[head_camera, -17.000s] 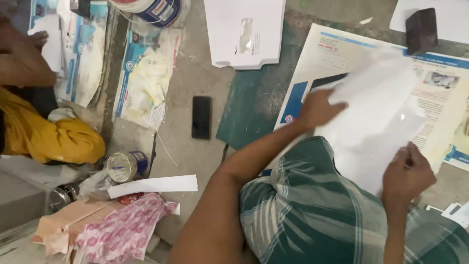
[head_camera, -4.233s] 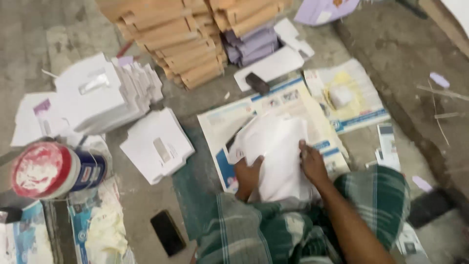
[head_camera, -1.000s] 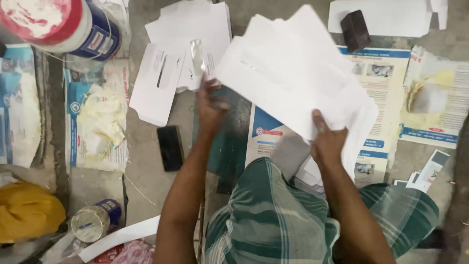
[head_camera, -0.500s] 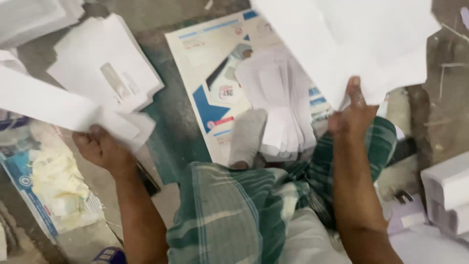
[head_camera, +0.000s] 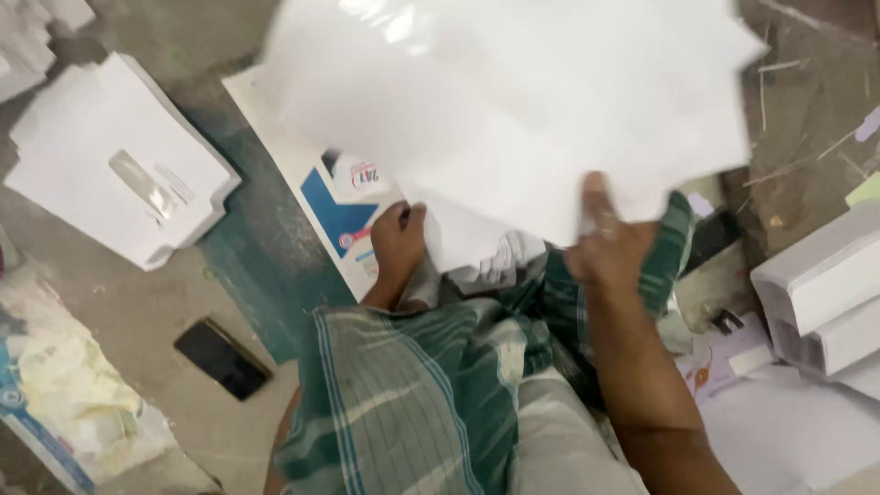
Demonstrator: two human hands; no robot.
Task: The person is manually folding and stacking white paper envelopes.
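Right hand [head_camera: 607, 246]: thumb pinched on lower edge of raised white sheets [head_camera: 513, 101], other fingers hidden behind | Left hand [head_camera: 397, 240]: fingers curled, pressed on paper stack [head_camera: 477, 252] over poster [head_camera: 330, 197] at knee | Risk: one-edge pinch judged weak, sheets may fan out, slip, scatter onto floor [head_camera: 119, 302] | Nearby: phone [head_camera: 223, 357], envelope pile [head_camera: 115, 170]

Floor [head_camera: 110, 302]: bare grey concrete, stained, dark green patch [head_camera: 266, 266] at centre; straw bits at upper right; light soft, even
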